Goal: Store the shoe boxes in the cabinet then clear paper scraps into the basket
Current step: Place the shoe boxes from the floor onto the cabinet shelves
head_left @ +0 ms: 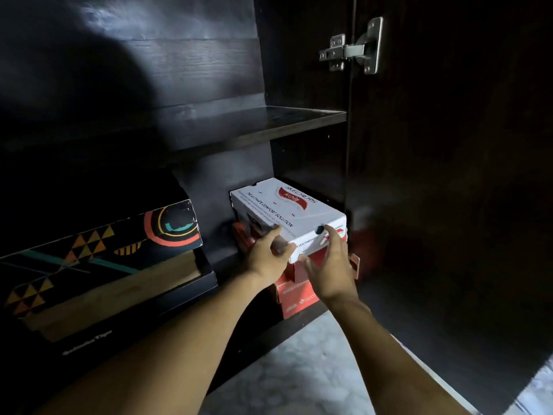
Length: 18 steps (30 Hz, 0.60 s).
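both hands are seen at the near end of the white rectangular cardboard shoe box (287, 214), which sits on top of a red cardboard shoe box (294, 298) in the bottom compartment of the dark wooden cabinet (251, 124). the left hand (267, 256) is cupped against the box's near left corner, fingers curled on it, and the right hand (330, 265) is spread loosely at the near right corner, fingers open and only just touching; no firm grip is shown by either. the box is judged light and fairly stiff, though its thin walls and lid would dent under a hard squeeze, and the printed card looks smooth enough to slip. it is best taken flat-palmed on its two long sides, low down, not by the lid. on the lid "skechers", "arch fit" and "the ultimate comfort solution" can be read. a black patterned box (98, 253) lies at the left; its small print is too blurred to read.
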Each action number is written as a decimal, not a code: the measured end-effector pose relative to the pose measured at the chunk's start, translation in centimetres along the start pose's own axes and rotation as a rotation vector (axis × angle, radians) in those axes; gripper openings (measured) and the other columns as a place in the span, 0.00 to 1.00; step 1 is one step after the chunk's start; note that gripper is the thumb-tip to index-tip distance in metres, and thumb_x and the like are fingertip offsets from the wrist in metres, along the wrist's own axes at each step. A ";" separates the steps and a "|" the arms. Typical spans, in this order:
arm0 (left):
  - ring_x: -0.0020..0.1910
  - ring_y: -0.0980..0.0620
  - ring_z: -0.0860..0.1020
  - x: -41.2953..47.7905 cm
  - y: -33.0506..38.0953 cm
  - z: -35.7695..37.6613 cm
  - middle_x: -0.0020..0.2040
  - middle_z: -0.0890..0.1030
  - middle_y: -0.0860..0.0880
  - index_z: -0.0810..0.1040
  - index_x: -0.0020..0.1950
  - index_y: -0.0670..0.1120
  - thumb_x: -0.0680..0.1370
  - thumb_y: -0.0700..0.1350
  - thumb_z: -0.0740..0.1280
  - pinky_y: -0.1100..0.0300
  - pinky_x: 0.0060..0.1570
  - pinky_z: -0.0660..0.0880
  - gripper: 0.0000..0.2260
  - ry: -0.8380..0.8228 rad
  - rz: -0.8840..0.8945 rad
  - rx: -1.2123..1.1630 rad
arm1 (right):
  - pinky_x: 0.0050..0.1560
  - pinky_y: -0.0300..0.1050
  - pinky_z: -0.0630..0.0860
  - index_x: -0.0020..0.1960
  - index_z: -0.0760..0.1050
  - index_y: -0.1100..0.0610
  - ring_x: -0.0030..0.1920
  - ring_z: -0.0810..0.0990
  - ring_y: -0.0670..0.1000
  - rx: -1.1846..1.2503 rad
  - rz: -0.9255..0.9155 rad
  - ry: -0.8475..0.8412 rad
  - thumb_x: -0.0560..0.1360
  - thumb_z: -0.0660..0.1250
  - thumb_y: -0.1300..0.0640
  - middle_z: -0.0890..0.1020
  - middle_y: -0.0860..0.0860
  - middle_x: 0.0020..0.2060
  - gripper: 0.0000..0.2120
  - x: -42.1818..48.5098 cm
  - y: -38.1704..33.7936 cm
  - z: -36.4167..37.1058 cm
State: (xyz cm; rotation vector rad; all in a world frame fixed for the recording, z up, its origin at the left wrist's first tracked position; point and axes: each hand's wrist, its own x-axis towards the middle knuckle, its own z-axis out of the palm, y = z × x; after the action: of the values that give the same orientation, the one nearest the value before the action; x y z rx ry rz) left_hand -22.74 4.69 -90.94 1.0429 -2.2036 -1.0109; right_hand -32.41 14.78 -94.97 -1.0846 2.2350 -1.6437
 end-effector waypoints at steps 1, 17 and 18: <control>0.64 0.51 0.75 0.6 0.1 0.1 0.62 0.79 0.49 0.67 0.75 0.47 0.78 0.49 0.69 0.60 0.67 0.68 0.27 -0.003 0.006 0.014 | 0.62 0.36 0.62 0.76 0.58 0.48 0.65 0.68 0.45 0.004 -0.004 -0.025 0.76 0.71 0.60 0.63 0.47 0.73 0.34 0.3 0.2 0.2; 0.67 0.48 0.74 1.7 1.1 -1.1 0.70 0.74 0.49 0.61 0.78 0.53 0.79 0.52 0.67 0.58 0.67 0.70 0.29 -0.114 -0.074 0.167 | 0.57 0.56 0.79 0.69 0.67 0.36 0.62 0.80 0.55 -0.072 0.134 -0.203 0.73 0.68 0.47 0.80 0.47 0.63 0.26 2.0 0.8 -3.3; 0.67 0.48 0.73 1.4 1.6 -1.4 0.71 0.73 0.49 0.60 0.78 0.52 0.79 0.51 0.66 0.61 0.64 0.69 0.29 -0.103 -0.075 0.202 | 0.54 0.57 0.80 0.67 0.69 0.37 0.58 0.82 0.54 -0.058 0.138 -0.193 0.72 0.68 0.47 0.82 0.47 0.59 0.24 1.5 0.7 -4.1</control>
State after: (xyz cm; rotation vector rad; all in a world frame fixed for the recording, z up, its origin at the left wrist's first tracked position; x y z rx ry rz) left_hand -23.31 3.71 -88.68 1.1945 -2.4067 -0.9060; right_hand -35.96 17.01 -93.58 -1.0287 2.1905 -1.3668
